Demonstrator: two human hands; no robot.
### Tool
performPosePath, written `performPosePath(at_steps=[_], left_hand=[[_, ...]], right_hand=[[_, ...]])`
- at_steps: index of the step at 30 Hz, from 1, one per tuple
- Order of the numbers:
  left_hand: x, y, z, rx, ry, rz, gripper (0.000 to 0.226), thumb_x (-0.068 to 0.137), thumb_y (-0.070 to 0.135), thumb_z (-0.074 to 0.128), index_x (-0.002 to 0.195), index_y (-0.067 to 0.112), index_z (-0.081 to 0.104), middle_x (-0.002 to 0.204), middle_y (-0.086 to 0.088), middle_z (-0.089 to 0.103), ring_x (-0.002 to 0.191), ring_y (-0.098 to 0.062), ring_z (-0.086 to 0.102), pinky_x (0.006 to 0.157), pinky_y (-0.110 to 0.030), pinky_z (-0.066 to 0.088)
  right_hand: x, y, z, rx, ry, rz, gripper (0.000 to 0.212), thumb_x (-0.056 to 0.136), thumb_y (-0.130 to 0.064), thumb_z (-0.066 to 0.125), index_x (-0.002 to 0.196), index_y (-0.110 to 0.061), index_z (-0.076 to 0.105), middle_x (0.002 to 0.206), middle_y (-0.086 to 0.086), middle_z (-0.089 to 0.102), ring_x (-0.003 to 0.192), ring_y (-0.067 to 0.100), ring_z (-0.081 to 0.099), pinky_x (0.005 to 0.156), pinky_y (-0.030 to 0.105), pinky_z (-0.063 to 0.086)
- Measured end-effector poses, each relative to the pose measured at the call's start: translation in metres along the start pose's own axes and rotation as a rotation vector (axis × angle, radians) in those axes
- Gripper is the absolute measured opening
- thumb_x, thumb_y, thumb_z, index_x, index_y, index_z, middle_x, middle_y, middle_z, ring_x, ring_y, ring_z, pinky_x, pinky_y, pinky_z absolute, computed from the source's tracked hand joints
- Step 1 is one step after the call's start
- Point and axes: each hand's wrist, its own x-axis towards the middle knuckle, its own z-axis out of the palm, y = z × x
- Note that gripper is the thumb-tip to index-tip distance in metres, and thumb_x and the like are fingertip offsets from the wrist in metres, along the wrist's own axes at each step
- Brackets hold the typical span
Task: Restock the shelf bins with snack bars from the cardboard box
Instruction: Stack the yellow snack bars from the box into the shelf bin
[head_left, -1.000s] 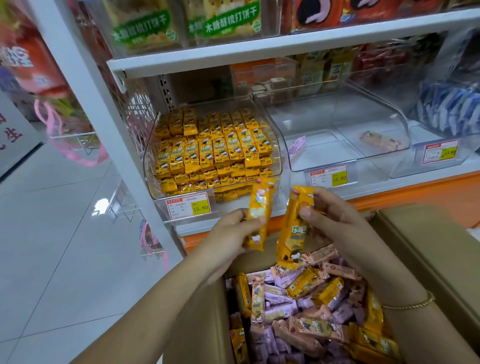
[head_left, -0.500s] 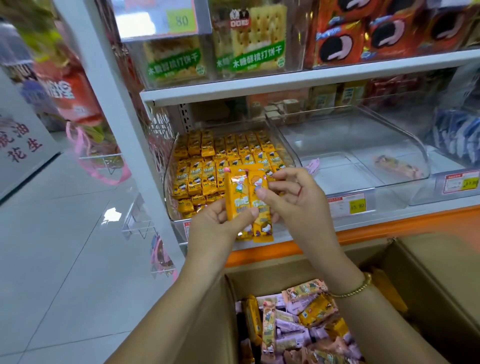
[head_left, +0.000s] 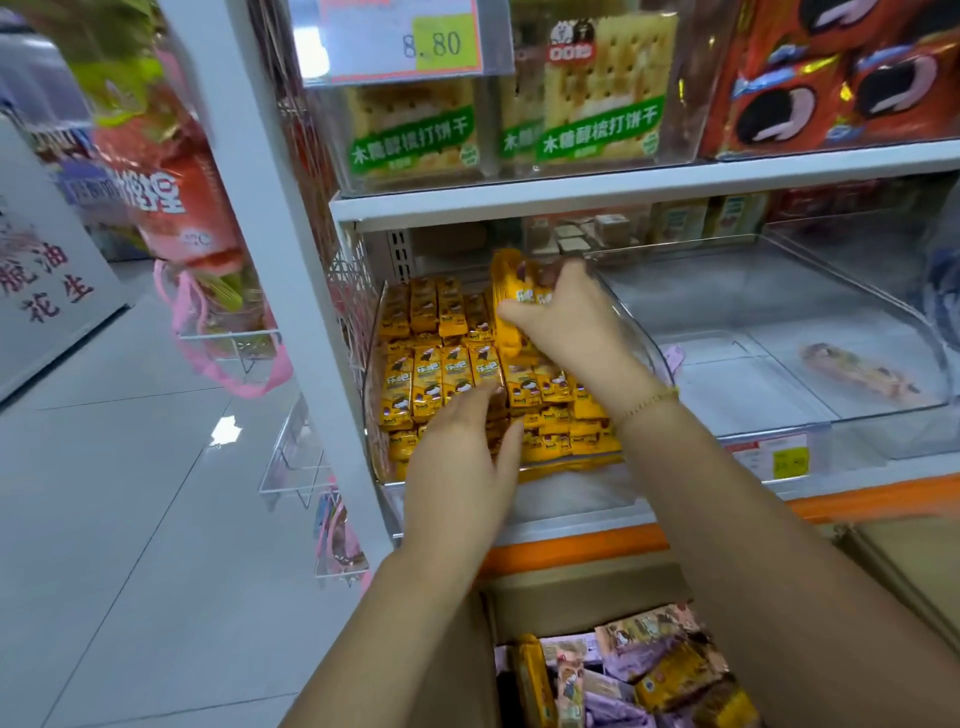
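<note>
- Both hands have moved from above the cardboard box (head_left: 582, 592) into the left bin (head_left: 566, 475).
- Right hand (head_left: 566, 322) grips yellow bars (head_left: 506, 275) near the bin's back edge.
- Left hand (head_left: 462, 457) lies flat, fingers straight, on stock at the front edge.
- Judgement: placing is underway; the box holds more.

Right hand (head_left: 566, 325) grips yellow snack bars (head_left: 511, 291) above rear of clear bin (head_left: 571, 491). Bin packed with stocked rows (head_left: 447, 374) of same yellow bars. Left hand (head_left: 462, 457) flat, fingers straight, touching front rows. Neighbouring bin (head_left: 727, 384) holds single pinkish bar (head_left: 857, 371). Cardboard box (head_left: 587, 592) below, mixed yellow and purple bars inside.
</note>
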Motion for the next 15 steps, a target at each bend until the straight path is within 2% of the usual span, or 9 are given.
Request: performPosePath(at_steps=[2,3,4,6,9,11,15], left_hand=[[-0.003,-0.007,0.001,0.098,-0.041,0.073,0.041,0.084,0.038,0.058,0.115,0.012,0.066,0.110,-0.006,0.068,0.108,-0.024,0.060,0.085,-0.028,0.045],[-0.004,-0.012,0.002,0.122,-0.052,0.098,0.041,0.081,0.039,0.060,0.109,0.012,0.068,0.106,-0.005,0.069,0.105,-0.024,0.061,0.083,-0.028,0.046],[-0.004,-0.016,0.003,0.142,-0.056,0.121,0.040,0.078,0.040,0.064,0.105,0.011,0.069,0.103,-0.004,0.070,0.104,-0.023,0.062,0.083,-0.027,0.047],[-0.004,-0.020,0.004,0.165,-0.067,0.142,0.039,0.074,0.036,0.073,0.104,0.011,0.070,0.103,-0.003,0.070,0.102,-0.022,0.063,0.084,-0.026,0.046],[-0.002,-0.023,0.004,0.155,-0.061,0.151,0.042,0.071,0.036,0.074,0.105,0.011,0.071,0.107,-0.004,0.070,0.100,-0.023,0.065,0.083,-0.027,0.045],[-0.001,-0.023,0.004,0.159,-0.049,0.152,0.044,0.070,0.039,0.067,0.104,0.011,0.071,0.106,-0.003,0.070,0.098,-0.022,0.066,0.082,-0.028,0.048],[-0.004,-0.023,0.003,0.119,-0.048,0.173,0.042,0.076,0.039,0.062,0.104,0.011,0.071,0.105,-0.002,0.070,0.097,-0.021,0.066,0.082,-0.024,0.047]], right_hand=[[0.029,-0.007,0.006,-0.238,-0.072,-0.004,0.040,0.083,-0.051,0.062,0.095,-0.012,0.062,0.092,0.006,0.061,0.096,0.026,0.063,0.072,0.030,0.047],[0.041,-0.009,0.013,-0.337,-0.128,0.007,0.046,0.086,-0.054,0.057,0.099,-0.010,0.062,0.095,0.007,0.059,0.102,0.026,0.061,0.075,0.029,0.045],[0.053,-0.008,0.021,-0.404,-0.178,0.035,0.055,0.088,-0.057,0.054,0.113,-0.008,0.059,0.104,0.010,0.058,0.110,0.027,0.058,0.080,0.030,0.044],[0.075,-0.001,0.040,-0.421,-0.213,0.086,0.070,0.087,-0.060,0.054,0.135,-0.010,0.045,0.128,0.013,0.054,0.120,0.030,0.052,0.087,0.032,0.044],[0.095,0.004,0.061,-0.308,-0.102,0.080,0.078,0.078,-0.059,0.066,0.136,-0.012,0.043,0.130,0.012,0.055,0.115,0.032,0.055,0.090,0.039,0.050],[0.101,0.003,0.069,-0.250,-0.057,0.063,0.074,0.077,-0.056,0.070,0.131,-0.011,0.047,0.122,0.011,0.059,0.108,0.032,0.059,0.085,0.039,0.053],[0.101,0.002,0.066,-0.242,-0.099,0.019,0.042,0.090,-0.042,0.061,0.115,-0.009,0.061,0.110,0.011,0.066,0.097,0.027,0.065,0.078,0.034,0.054]])
